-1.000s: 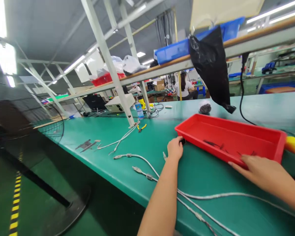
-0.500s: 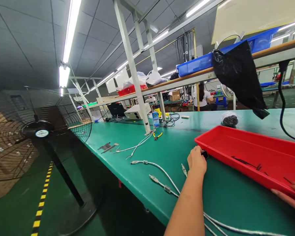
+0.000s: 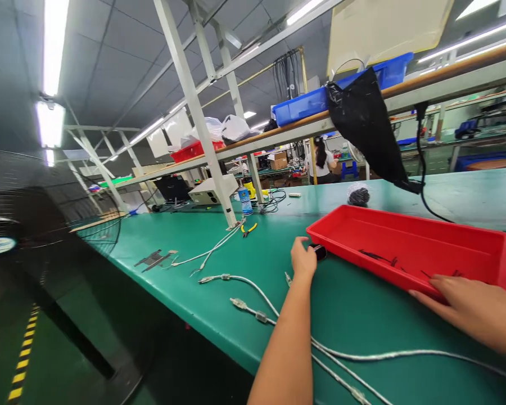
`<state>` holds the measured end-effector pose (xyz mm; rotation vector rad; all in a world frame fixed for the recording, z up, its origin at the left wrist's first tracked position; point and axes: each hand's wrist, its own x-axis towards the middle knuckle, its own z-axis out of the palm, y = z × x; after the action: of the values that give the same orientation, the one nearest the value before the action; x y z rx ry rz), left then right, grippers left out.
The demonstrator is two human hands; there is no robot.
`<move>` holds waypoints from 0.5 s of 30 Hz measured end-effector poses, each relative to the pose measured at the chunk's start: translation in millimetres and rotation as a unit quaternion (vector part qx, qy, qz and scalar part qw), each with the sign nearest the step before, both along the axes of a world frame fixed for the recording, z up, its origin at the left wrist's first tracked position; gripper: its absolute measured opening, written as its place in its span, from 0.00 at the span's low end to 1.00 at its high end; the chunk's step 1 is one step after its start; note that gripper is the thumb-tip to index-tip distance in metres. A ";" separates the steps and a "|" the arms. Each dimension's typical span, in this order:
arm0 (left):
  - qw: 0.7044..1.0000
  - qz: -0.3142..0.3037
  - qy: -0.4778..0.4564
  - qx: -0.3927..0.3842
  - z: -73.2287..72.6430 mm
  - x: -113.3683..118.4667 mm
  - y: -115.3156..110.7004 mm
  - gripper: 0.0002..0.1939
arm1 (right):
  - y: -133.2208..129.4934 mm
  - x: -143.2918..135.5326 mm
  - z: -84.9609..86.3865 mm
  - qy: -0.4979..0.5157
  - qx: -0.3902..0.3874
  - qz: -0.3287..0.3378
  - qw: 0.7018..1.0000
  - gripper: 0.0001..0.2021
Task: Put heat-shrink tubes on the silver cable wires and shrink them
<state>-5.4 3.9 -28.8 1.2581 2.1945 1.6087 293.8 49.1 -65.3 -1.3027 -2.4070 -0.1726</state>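
My left hand (image 3: pixel 303 256) is closed beside the left end of a long red tray (image 3: pixel 354 263). At its fingertips is a small, shiny black object (image 3: pixel 319 251), close against the tray's outer wall; its kind is unclear. My right hand (image 3: pixel 474 306) grips the tray's near wall, thumb outside and fingers reaching over the rim. Several thin black pieces (image 3: pixel 377 256) lie in the tray. Pale cables (image 3: pixel 253 287) with plugs stretch across the green bench, passing under my left forearm.
Yellow-handled pliers (image 3: pixel 248 229), a blue can (image 3: pixel 245 201) and grey scraps (image 3: pixel 155 260) lie or stand farther left. A bundle in clear wrap (image 3: pixel 358 194) sits behind the tray. A black bag (image 3: pixel 365 126) hangs from the shelf. A fan (image 3: pixel 4 242) stands left; a person (image 3: pixel 321 160) sits beyond.
The view has swung right, so things appear farther left. My right hand now shows more fully on the tray's near wall. My left hand stays by the black object.
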 end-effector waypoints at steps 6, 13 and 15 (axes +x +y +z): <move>0.985 0.045 -0.144 0.085 3.1 -12.2 14.3 0.13 | -19.1 -9.5 29.3 -0.083 -0.049 -0.012 0.995 0.22; 0.969 0.005 -0.202 0.144 13.2 1.3 7.0 0.09 | -21.5 -11.4 32.8 -0.071 -0.048 -0.019 0.996 0.23; 0.961 0.015 -0.250 0.122 10.4 0.6 9.6 0.08 | -23.2 -12.5 34.9 -0.068 -0.056 -0.017 0.996 0.25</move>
<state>-4.8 13.5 -18.4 0.7477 1.7524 1.9899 281.3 25.9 -30.5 -1.4257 -2.5420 -0.1413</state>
